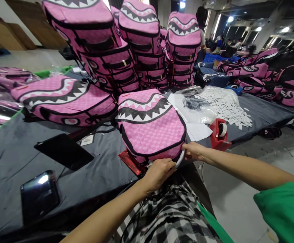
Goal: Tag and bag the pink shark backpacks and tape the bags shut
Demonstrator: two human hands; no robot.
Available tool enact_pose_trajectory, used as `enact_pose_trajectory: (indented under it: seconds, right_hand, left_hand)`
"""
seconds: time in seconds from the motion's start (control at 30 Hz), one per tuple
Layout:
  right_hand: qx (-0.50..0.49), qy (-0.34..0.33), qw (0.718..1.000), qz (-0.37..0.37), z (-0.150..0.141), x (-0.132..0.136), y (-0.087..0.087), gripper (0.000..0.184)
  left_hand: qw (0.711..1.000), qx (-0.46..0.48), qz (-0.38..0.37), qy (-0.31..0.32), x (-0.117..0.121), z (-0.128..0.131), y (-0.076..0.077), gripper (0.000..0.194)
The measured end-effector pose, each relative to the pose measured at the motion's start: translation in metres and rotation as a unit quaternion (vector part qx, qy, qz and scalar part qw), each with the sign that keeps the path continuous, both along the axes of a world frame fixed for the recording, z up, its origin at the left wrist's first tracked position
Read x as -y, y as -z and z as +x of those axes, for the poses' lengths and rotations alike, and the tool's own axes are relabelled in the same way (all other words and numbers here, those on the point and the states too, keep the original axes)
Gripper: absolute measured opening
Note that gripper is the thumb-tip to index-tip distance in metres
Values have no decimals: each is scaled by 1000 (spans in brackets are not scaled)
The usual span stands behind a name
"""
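Note:
A pink checkered backpack (152,135) with a black-and-white shark-tooth print and black piping lies on the table's front edge, front panel up. At its near edge my left hand (159,172) has its fingers curled and closed on a pale grey curved band (180,160). My right hand (193,151) pinches the near right corner of the backpack, where the other end of this band comes up. Whether the band is part of the backpack I cannot tell. A shiny red pouch-like item (131,162) sticks out beside the backpack, left of my left hand.
Pink backpacks stand in tall stacks (98,44) behind, and another backpack (66,99) lies at left. A black tablet-like slab (64,151) and a dark glossy device (39,194) rest on the grey-covered table. To the right are a red tape dispenser (219,135) and loose white tags (234,113).

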State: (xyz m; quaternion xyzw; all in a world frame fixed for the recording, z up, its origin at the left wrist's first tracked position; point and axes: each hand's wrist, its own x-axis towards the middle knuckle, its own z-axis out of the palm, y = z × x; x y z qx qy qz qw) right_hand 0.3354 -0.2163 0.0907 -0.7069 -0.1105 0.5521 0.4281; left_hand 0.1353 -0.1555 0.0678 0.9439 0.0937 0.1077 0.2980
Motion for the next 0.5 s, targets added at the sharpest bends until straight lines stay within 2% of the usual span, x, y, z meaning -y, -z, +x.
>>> enact_pose_trajectory:
  seconds: [0.07, 0.13, 0.23, 0.33, 0.5]
  right_hand:
    - [-8, 26, 1000, 3, -1, 0, 0, 19]
    - [-28, 55, 998, 17, -4, 2, -1, 21]
    - [-71, 105, 991, 42, -10, 4, 1, 22]
    - [-111, 159, 979, 64, -15, 2, 7, 25]
    - [-144, 208, 963, 92, -19, -1, 15, 26]
  left_hand:
    - [994, 24, -103, -21, -2, -2, 1, 18]
    - [976, 39, -202, -73, -4, -3, 1, 19]
    - [952, -5, -277, -127, -10, -3, -4, 41]
    - [946, -83, -295, -103, -19, 6, -12, 55]
    - [921, -195, -337, -21, -26, 26, -13, 53]
